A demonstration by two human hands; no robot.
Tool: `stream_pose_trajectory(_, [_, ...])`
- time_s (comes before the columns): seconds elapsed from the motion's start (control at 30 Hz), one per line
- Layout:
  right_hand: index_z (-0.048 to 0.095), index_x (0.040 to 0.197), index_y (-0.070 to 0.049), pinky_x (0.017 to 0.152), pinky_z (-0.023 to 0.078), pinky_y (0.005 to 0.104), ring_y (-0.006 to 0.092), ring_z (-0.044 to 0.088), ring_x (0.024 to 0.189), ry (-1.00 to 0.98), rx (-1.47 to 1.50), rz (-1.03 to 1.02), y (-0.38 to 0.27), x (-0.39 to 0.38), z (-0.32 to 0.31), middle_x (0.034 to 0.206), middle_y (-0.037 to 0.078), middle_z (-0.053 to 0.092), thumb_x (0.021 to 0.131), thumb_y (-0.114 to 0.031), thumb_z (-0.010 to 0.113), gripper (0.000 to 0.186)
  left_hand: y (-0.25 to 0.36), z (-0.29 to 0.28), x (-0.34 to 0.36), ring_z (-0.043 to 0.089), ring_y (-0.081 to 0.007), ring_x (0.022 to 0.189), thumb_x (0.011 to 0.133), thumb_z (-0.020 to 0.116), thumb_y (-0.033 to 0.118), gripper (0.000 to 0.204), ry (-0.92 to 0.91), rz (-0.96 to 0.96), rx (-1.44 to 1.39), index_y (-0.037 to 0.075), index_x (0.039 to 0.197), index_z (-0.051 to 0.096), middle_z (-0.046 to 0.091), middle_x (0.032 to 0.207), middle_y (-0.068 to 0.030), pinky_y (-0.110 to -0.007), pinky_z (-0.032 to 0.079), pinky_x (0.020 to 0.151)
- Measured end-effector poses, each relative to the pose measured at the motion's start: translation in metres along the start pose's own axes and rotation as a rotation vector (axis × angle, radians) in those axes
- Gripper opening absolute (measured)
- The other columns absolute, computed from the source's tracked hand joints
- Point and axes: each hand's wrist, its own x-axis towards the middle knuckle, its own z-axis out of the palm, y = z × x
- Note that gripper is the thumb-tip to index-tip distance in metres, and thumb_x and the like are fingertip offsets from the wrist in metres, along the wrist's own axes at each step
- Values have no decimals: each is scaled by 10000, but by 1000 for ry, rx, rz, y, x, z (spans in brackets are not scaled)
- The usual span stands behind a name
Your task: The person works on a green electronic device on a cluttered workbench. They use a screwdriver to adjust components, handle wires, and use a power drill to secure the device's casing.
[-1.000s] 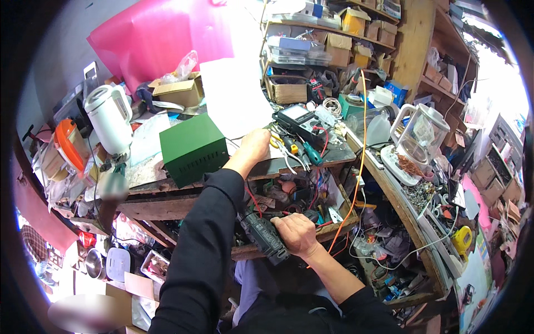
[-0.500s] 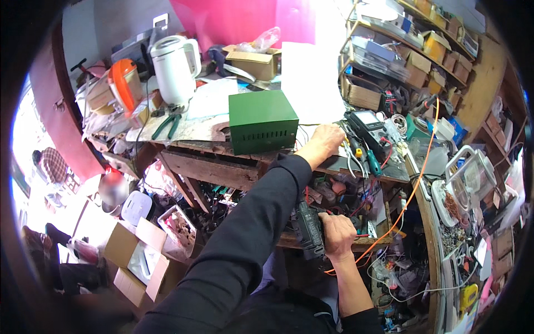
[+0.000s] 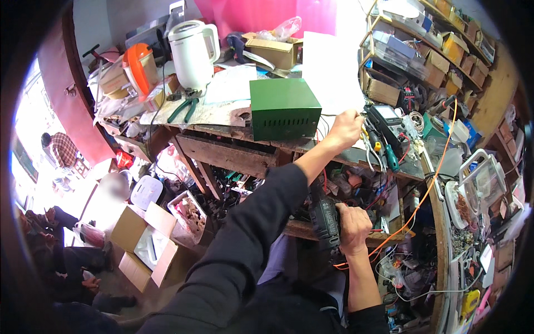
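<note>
My left hand (image 3: 346,131) is closed above the bench, just right of a green metal box (image 3: 286,108) with slots along its front. Whatever its fingers hold, if anything, is hidden. Close by on its right lie yellow-handled pliers (image 3: 367,142), a teal-handled screwdriver (image 3: 392,159) and a black meter-like device (image 3: 384,125). Below the bench edge, my right hand (image 3: 355,227) grips a dark, boxy black device (image 3: 324,222) by its right side. A red wire (image 3: 325,179) runs up from around that device, and an orange cable (image 3: 414,209) passes near its lower end.
Green-handled pliers (image 3: 183,109), a white jug (image 3: 192,54) and an orange-and-clear container (image 3: 140,69) stand or lie on the bench's left. Crowded shelves (image 3: 428,50) rise at right. An open carton (image 3: 133,267) sits on the floor near another person (image 3: 64,150) and a seated person's legs (image 3: 83,267).
The whole view has shifted, so bench and hands appear further right and slightly higher. Relative to the green box, both hands stay nearly where they were.
</note>
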Motion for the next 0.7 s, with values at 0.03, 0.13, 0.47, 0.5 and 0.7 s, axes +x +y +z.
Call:
stream_pose_trajectory(0.03, [662, 1023, -14, 697, 515, 387, 281, 650, 701, 0, -1, -8, 0, 0, 1, 774, 104, 640, 825, -125, 634, 228, 1, -13, -16, 565, -149, 618, 1036, 558, 180, 204, -151, -157, -443, 25, 904, 571, 541, 738, -35, -335, 473, 547])
stream_pose_trajectory(0.13, [662, 1012, -17, 697, 517, 387, 277, 649, 702, 8, -19, 3, 1, -1, 1, 772, 102, 635, 815, -111, 642, 219, 20, -65, -85, 461, -117, 642, 1039, 517, 155, 178, -181, -416, -1180, 68, 883, 522, 491, 776, -11, -259, 406, 530])
stream_pose_trajectory(0.47, [662, 1001, -24, 647, 494, 396, 304, 656, 678, -22, 68, -44, -9, 24, -4, 749, 112, 641, 786, -229, 705, 300, -64, -145, -174, 572, -140, 642, 961, 621, 131, 151, 342, -505, -1415, -6, 913, 663, 665, 844, -102, -246, 524, 545])
stream_pose_trajectory(0.5, [665, 1004, -23, 639, 489, 402, 313, 657, 672, -2, 95, -47, -13, 29, -3, 748, 116, 646, 775, -248, 719, 326, -66, -142, -172, 600, -148, 665, 958, 635, 134, 148, 411, -510, -1374, -5, 923, 675, 682, 854, -104, -250, 547, 567])
stream_pose_trajectory(0.7, [652, 1030, -46, 678, 508, 390, 285, 681, 727, -25, 129, -60, -29, 51, 8, 776, 98, 651, 800, -224, 687, 293, -74, -134, -164, 692, -182, 791, 943, 684, 149, 145, 458, -467, -1342, 14, 972, 727, 754, 953, -104, -291, 612, 724])
